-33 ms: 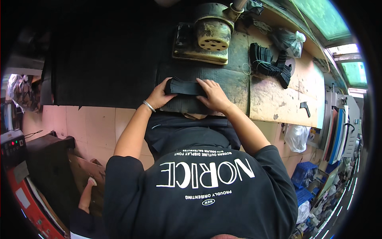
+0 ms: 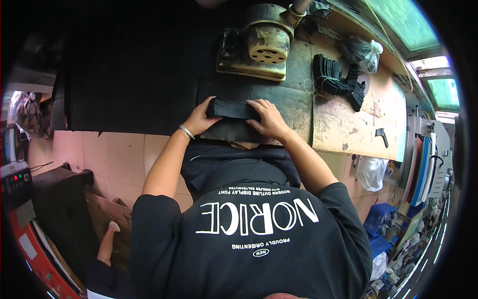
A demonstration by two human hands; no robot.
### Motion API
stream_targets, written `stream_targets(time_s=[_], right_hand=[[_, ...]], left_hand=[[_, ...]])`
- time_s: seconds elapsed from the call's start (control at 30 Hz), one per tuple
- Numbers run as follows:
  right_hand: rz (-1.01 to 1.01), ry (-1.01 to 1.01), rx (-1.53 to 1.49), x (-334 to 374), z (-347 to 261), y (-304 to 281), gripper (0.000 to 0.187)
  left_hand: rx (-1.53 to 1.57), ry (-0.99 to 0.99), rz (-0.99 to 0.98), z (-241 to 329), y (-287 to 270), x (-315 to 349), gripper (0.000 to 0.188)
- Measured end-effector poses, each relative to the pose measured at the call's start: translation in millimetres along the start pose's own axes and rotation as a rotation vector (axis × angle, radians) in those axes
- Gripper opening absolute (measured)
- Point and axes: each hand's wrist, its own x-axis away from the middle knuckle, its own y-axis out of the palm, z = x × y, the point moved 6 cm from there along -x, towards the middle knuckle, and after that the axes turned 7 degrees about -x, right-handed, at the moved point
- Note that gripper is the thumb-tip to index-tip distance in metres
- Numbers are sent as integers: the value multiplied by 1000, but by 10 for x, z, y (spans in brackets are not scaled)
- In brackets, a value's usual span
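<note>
A stack of thin black strips point(image 2: 231, 109) lies crosswise close to the front edge of the workbench point(image 2: 343, 132), between the person's 2 hands. The left hand point(image 2: 200, 118), a pale band at its wrist, grasps the left end, thumb on the near side. The right hand point(image 2: 269, 119) grips the right end, fingers at the far edge and thumb at the near edge.

Just beyond the stack, a grimy yellowish machine with a perforated drum-shaped housing point(image 2: 269, 44) takes up the bench and blocks the space straight behind. To the right are a thin loop point(image 2: 308, 86), a tied bundle of black strips point(image 2: 331, 79), a knotted plastic bag point(image 2: 367, 55) and 1 small angled black piece point(image 2: 382, 136). A white plastic bag point(image 2: 372, 173) hangs below the bench's right end, with 2 blue crates point(image 2: 380, 219) lower down. At lower left, a co-worker's hand point(image 2: 114, 226) shows; its grip is too small to tell.
</note>
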Motion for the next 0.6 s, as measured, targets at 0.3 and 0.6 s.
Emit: stream_targets(time_s=[0.3, 0.6], right_hand=[[152, 133, -533, -93, -486, -184, 58], [171, 279, -752, -119, -642, -218, 62]], left_hand=[[1301, -78, 152, 292, 284, 198, 55], [1389, 37, 241, 605, 293, 101, 40]])
